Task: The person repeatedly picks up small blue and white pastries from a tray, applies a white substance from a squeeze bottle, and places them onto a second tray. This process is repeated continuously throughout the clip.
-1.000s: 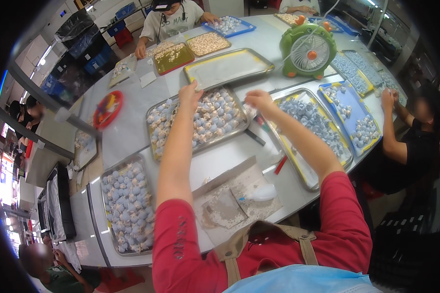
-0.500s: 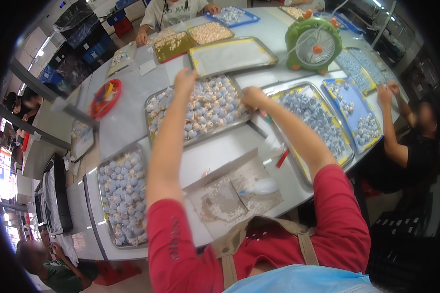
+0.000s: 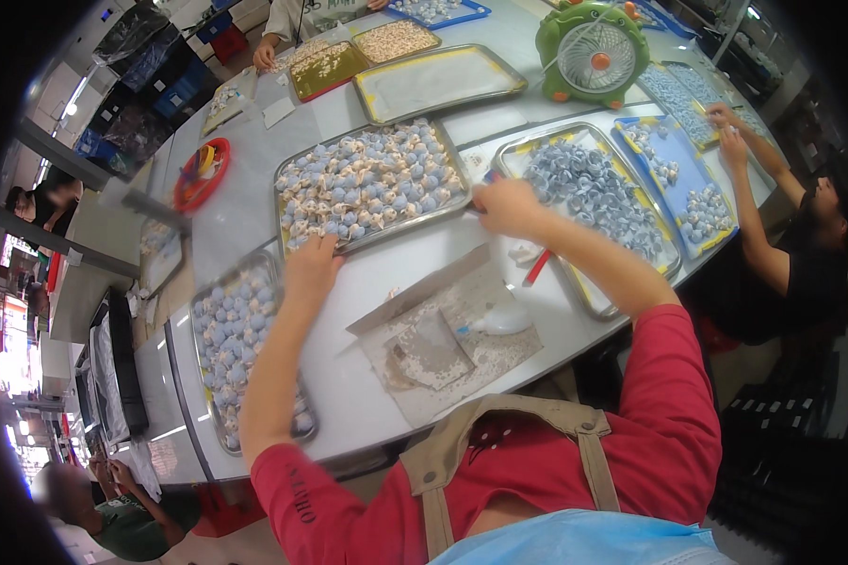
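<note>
In front of me lies a metal tray [image 3: 415,226] heaped with small round blue-and-cream pieces [image 3: 367,179], like little figure heads. My left hand [image 3: 313,268] is at its near rim, with the fingers closed on the edge. My right hand [image 3: 509,205] is closed at the tray's near right corner, gripping the rim. A small blue item [image 3: 493,176] shows just beyond that hand; its kind is unclear. Close to my right forearm is another metal tray [image 3: 589,299] with blue cup-shaped pieces [image 3: 584,188].
Nearer me lies a stained cardboard sheet [image 3: 410,377] with a white squeeze bottle [image 3: 504,320]. A red-handled tool [image 3: 537,267] rests beside it. Left stands another filled tray [image 3: 240,348]; beyond are a paper-lined tray [image 3: 443,85] and a green fan [image 3: 594,56]. A co-worker's hands [image 3: 725,127] are at right.
My left hand has come back from the tray's far side to its near rim. My right hand has shifted toward me along the right side to the near corner.
</note>
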The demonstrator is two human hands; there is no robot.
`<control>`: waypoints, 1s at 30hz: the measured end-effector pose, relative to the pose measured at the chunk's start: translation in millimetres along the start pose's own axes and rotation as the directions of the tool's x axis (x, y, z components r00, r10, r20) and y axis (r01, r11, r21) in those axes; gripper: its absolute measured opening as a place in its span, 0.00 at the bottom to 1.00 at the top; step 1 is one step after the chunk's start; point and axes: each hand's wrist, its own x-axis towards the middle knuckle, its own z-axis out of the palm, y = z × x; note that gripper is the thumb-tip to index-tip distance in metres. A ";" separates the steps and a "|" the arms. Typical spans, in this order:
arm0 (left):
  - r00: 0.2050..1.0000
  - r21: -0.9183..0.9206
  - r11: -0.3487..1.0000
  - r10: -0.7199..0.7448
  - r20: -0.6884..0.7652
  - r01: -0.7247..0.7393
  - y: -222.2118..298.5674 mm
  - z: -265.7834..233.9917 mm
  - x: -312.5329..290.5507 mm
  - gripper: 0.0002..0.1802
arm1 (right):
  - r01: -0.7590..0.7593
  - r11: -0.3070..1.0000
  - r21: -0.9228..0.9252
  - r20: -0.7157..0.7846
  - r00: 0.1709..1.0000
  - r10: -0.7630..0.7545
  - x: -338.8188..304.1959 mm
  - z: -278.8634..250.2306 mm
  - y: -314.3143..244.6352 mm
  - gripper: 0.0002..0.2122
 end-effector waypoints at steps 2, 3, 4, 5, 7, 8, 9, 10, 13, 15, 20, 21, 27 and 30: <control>0.999 0.080 0.996 0.037 -0.014 -0.036 -0.8 6.4 0.5 0.12 | 0.007 0.994 -0.107 0.020 1.000 -0.004 -7.8 13.3 -0.2 0.09; 0.998 0.119 0.992 0.056 -0.021 -0.053 -0.3 7.2 1.6 0.11 | -0.040 0.994 -0.099 0.020 0.999 0.042 -9.5 17.9 1.2 0.09; 0.997 0.102 0.993 0.065 -0.030 -0.061 -1.1 6.2 2.7 0.10 | -0.086 0.992 -0.090 0.021 0.996 0.088 -10.5 22.8 2.5 0.09; 0.996 0.082 0.994 0.076 -0.040 -0.073 -0.2 4.2 5.4 0.10 | -0.134 0.987 -0.083 0.021 0.990 0.136 -11.9 28.1 5.2 0.09; 0.996 0.057 0.995 0.087 -0.036 -0.085 3.5 1.0 7.1 0.09 | -0.039 0.987 -0.156 -0.308 0.951 -0.011 -15.3 43.9 16.7 0.08; 0.996 0.054 0.995 0.083 -0.018 -0.082 4.6 -1.2 5.1 0.09 | 0.004 0.980 -0.199 -0.455 0.886 -0.096 -16.9 44.5 16.5 0.08; 0.997 0.052 0.995 0.080 -0.001 -0.080 5.7 -3.1 3.3 0.08 | -0.050 0.984 -0.170 -0.413 0.910 -0.026 -16.0 44.3 16.2 0.07; 0.997 0.042 0.996 0.076 0.024 -0.077 7.8 -4.2 1.1 0.09 | -0.105 0.984 -0.145 -0.369 0.928 0.044 -14.0 43.2 15.2 0.07; 0.994 0.025 0.996 0.080 0.072 -0.082 11.0 -6.4 -11.0 0.12 | -0.184 0.980 -0.077 -0.174 0.970 0.169 -16.6 33.3 -1.4 0.07; 0.991 0.000 0.993 0.120 0.055 -0.120 13.2 -5.4 -18.1 0.12 | -0.194 0.980 -0.044 -0.077 0.979 0.190 -23.0 27.3 -8.2 0.07; 0.996 -0.005 0.997 0.077 0.035 -0.077 14.3 -10.2 -33.6 0.11 | -0.235 0.971 0.035 0.004 0.972 0.235 -36.6 30.5 1.6 0.08; 0.997 -0.007 0.997 0.074 0.037 -0.074 15.4 -10.8 -35.0 0.11 | -0.239 0.970 0.052 -0.037 0.970 0.241 -36.2 31.9 4.1 0.08; 0.991 -0.007 0.991 0.136 -0.008 -0.136 22.8 -7.6 -33.3 0.08 | -0.283 0.959 0.035 -0.121 0.951 0.285 -25.5 28.9 12.6 0.07; 0.990 -0.045 0.989 0.137 -0.026 -0.138 25.7 -8.0 -36.2 0.07 | -0.281 0.960 -0.001 -0.147 0.949 0.278 -25.1 33.4 19.1 0.07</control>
